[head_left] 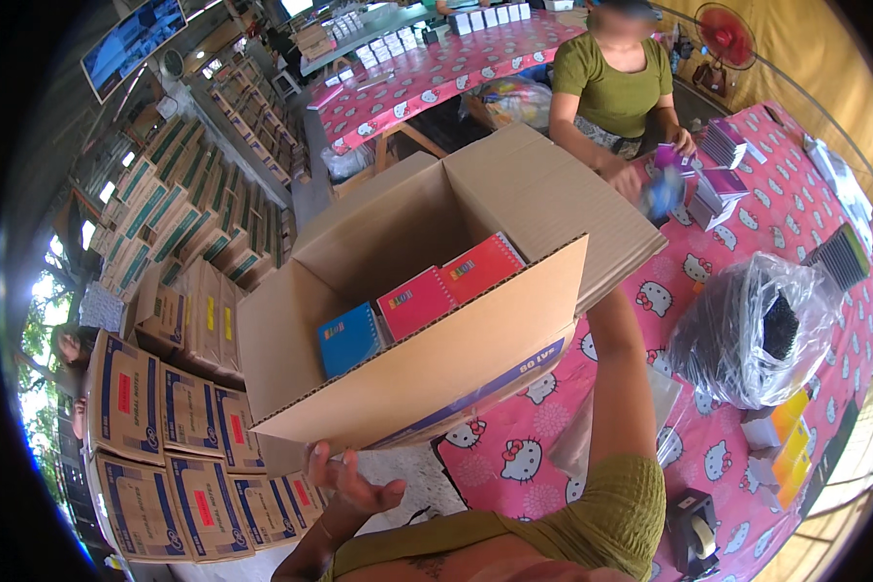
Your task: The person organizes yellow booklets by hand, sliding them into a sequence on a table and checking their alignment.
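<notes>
A large open cardboard box (pixel 427 388) is tilted in front of me, its flaps spread. Inside, along the near wall, lie a blue spiral notebook (pixel 349 339), a pink spiral notebook (pixel 415 303) and a red spiral notebook (pixel 482 267). My left hand (pixel 354 482) is just below the box's near left lower corner, fingers apart and slightly curled; whether its fingertips touch the cardboard is hard to tell. My right forearm (pixel 616 369) reaches up along the box's right side, and the hand is hidden behind the right flap.
A pink patterned table (pixel 655 296) bears a plastic bag of dark items (pixel 752 335), yellow notebooks (pixel 781 441) and a tape dispenser (pixel 694 533). Across it, a co-worker (pixel 616 87) handles purple notebooks (pixel 718 194). Stacked cartons (pixel 184 436) stand at left.
</notes>
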Demonstrator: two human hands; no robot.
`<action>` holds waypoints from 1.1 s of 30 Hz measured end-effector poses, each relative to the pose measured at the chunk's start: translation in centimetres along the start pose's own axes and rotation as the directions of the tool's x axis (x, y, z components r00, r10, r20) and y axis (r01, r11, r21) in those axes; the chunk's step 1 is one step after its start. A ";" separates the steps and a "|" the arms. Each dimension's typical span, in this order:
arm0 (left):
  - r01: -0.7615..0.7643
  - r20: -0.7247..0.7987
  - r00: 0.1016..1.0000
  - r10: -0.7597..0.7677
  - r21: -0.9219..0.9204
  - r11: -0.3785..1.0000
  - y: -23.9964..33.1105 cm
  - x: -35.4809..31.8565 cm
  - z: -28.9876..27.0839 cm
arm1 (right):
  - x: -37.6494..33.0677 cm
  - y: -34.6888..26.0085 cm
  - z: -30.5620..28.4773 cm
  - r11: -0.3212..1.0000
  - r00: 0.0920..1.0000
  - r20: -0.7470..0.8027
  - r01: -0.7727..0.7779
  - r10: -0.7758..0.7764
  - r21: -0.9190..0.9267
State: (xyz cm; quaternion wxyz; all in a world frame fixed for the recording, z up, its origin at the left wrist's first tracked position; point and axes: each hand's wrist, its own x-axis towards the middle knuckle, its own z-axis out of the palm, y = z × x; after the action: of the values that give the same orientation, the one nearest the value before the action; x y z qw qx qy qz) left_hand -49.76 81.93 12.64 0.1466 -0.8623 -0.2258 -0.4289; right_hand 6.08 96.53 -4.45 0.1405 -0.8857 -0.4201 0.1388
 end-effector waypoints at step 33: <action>-0.459 -0.343 0.844 0.412 -0.066 0.886 1.0 5.4 -2.5 | -13.3 6.2 -5.5 0.861 0.838 -0.201 -0.501 0.507 0.085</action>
State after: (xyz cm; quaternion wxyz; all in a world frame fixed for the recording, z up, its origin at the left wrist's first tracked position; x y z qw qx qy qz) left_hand -48.09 81.34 18.43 0.2117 -0.8182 0.0350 -0.5334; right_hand 4.36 81.62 0.02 0.1567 -0.9725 -0.1524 0.0799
